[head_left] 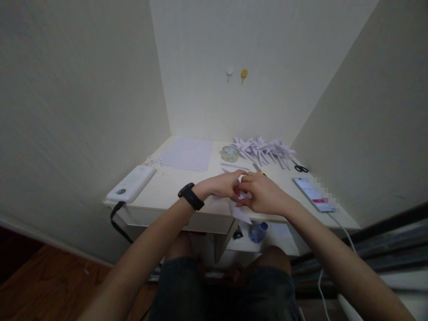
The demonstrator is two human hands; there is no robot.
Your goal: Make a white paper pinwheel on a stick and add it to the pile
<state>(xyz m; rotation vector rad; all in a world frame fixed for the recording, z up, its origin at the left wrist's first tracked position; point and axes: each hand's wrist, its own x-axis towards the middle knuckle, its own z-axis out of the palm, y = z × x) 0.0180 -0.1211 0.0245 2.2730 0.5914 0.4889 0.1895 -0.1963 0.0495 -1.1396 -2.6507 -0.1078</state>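
Near the desk's front edge, my left hand [230,183] and my right hand [262,192] meet over a piece of folded white paper [241,214]. Fingers of both hands are closed on it around its middle, which they largely cover. Pointed corners of the paper stick out below and to the left of the hands, somewhat like a pinwheel. A black watch is on my left wrist. Just beyond my right hand lies a utility knife [258,168] with a yellow part. A thin rolled paper stick [235,165] lies behind my left hand.
Behind are a tape roll [230,154] and a pile of folded paper pieces [262,149]. Scissors [301,168] and a phone [314,195] lie right; flat paper sheets [187,154] and a white device [131,183] left. A bottle [258,232] stands on the shelf below.
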